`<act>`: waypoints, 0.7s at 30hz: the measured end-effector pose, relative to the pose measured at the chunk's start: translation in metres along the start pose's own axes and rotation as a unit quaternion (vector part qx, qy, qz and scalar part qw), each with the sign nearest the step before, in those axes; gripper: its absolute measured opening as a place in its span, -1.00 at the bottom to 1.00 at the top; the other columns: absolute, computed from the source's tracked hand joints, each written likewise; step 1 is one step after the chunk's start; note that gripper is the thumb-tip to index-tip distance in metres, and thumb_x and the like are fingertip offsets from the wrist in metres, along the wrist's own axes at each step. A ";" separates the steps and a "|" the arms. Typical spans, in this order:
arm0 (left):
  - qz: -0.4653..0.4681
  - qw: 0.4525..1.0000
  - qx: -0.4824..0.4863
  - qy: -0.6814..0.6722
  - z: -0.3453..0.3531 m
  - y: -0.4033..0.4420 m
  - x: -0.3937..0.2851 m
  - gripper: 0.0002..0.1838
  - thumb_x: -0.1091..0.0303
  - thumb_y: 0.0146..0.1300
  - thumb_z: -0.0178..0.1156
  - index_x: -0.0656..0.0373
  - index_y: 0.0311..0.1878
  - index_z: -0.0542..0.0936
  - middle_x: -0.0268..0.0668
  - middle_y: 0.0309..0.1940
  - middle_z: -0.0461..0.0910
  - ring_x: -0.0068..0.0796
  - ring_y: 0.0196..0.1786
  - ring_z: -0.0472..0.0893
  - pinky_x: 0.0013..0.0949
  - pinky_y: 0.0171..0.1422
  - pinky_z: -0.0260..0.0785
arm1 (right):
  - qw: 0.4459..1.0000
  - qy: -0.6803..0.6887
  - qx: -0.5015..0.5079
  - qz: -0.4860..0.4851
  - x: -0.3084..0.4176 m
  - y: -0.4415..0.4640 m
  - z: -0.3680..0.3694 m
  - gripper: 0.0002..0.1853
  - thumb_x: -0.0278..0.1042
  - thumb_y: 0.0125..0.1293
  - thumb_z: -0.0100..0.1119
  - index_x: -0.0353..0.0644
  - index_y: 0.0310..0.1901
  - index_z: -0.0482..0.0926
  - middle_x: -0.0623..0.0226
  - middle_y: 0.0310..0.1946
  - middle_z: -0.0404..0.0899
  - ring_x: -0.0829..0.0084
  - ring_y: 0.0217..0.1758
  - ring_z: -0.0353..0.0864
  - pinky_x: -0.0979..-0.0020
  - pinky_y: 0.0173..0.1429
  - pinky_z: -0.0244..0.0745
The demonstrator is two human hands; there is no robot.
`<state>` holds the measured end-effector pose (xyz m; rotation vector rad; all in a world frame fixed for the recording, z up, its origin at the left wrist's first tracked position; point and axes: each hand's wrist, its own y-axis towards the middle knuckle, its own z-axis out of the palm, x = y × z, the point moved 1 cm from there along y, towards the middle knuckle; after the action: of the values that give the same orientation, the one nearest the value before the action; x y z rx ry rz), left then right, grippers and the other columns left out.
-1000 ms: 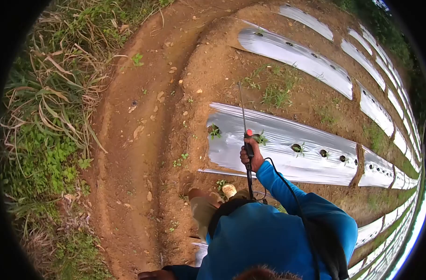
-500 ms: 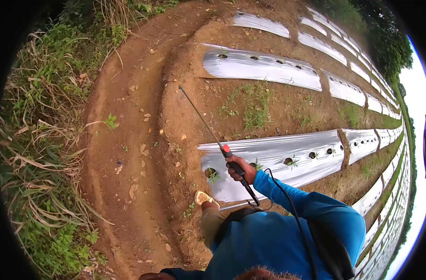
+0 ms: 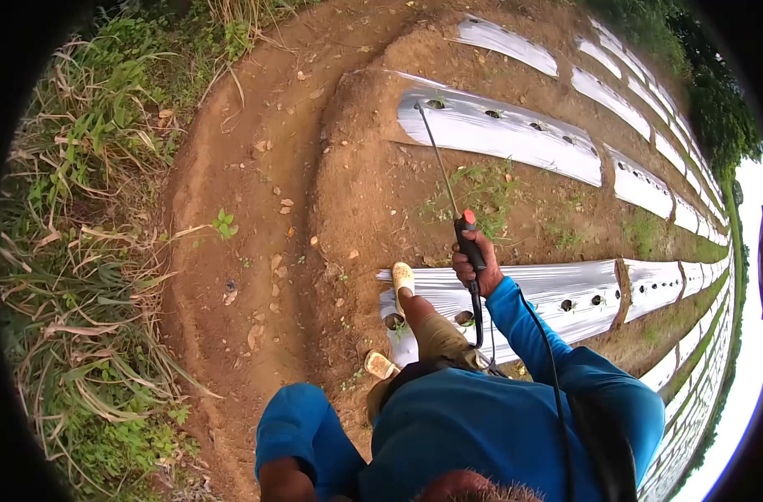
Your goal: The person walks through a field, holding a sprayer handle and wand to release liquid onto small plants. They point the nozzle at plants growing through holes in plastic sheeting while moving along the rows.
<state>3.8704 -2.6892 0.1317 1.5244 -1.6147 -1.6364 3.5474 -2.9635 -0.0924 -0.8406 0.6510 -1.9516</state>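
My right hand (image 3: pixel 475 261) is wrapped round the black handle of a sprayer wand (image 3: pixel 441 163), beside its red part. The thin wand points up and away, its tip over the left end of a silver plastic-covered bed (image 3: pixel 499 130), close to a planted hole (image 3: pixel 436 105). From the handle a black hose (image 3: pixel 539 325) runs back along the blue sleeve. At the bottom left, my left hand (image 3: pixel 285 483) shows only as bare skin below the cuff; its fingers are out of frame.
Two light shoes, one (image 3: pixel 404 276) at the nearer silver bed (image 3: pixel 524 293) and one (image 3: pixel 381 365) on soil, stand below. A dirt path (image 3: pixel 264 251) curves along the left beside tall grass (image 3: pixel 97 301). More covered rows stretch away right.
The wand tip has swung from over bare soil to the farther bed. One foot has stepped forward to the nearer bed. My left arm has risen further into view, its elbow bent.
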 end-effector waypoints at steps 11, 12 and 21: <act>-0.171 0.881 -0.130 -0.422 -0.147 0.082 0.287 -0.31 -0.26 0.28 -0.13 0.34 -0.06 0.44 0.03 -0.08 0.53 -0.25 -0.12 0.52 -0.23 0.01 0.34 | 0.975 0.182 0.055 -0.111 0.211 0.161 0.010 -0.61 0.05 0.13 0.16 -0.14 -0.43 0.36 0.48 -0.71 0.25 0.58 -0.77 0.23 0.58 -0.78 0.19; -0.211 0.804 -0.400 -0.386 -0.153 0.057 0.311 -0.33 -0.27 0.28 -0.16 0.29 -0.14 0.44 -0.07 -0.25 0.51 -0.25 -0.25 0.48 -0.16 -0.06 0.33 | 0.972 0.188 0.050 -0.129 0.227 0.169 0.012 -0.61 0.05 0.11 0.16 -0.13 -0.46 0.35 0.48 -0.71 0.25 0.58 -0.78 0.24 0.59 -0.77 0.20; -0.721 0.252 -0.636 -0.109 -0.122 -0.310 0.394 -0.70 0.00 0.24 0.10 0.03 -0.40 0.49 -0.49 -0.62 0.37 -0.67 -0.71 0.22 -0.56 -0.66 0.04 | 0.959 0.244 0.048 -0.132 0.321 0.244 0.007 -0.61 0.04 0.13 0.16 -0.15 -0.47 0.37 0.47 -0.71 0.27 0.58 -0.77 0.25 0.59 -0.77 0.20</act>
<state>3.9647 -2.9961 -0.2724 1.2211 1.9867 -2.3641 3.5588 -3.3596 -0.1653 -0.3931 0.7466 -2.4451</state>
